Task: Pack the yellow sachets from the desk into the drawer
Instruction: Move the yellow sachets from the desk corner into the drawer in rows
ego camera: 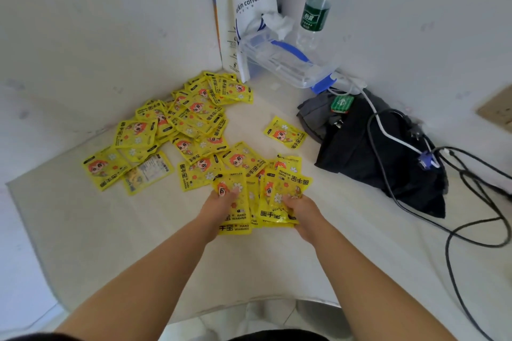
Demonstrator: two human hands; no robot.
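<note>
Two bare forearms reach from the near edge over the pale desk [277, 263]. The left hand [219, 202] grips a small stack of yellow sachets [235, 219], thumb pressed on the top one and fingers tucked beneath. The right hand [302, 209] grips a fanned bunch [285, 188] the same way, thumb on top. The two bunches touch each other in the middle, low over the desk.

Just beyond the hands, more sachets lie overlapping, and the loose pile [188, 119] spreads far and left toward the wall corner. At the left end one sachet [149, 171] lies back side up, showing pale print. A single sachet [285, 133] lies apart on the right.

In the far corner a white paper coffee bag [249, 8] stands against the wall. A clear plastic box [277, 61] with blue clips lies tilted beside it, with a water bottle [315, 8] behind. To the right sits a black bag [374, 152] with a small green box [342, 104] on it, and cables [471, 202] trail across and off to the right.
</note>
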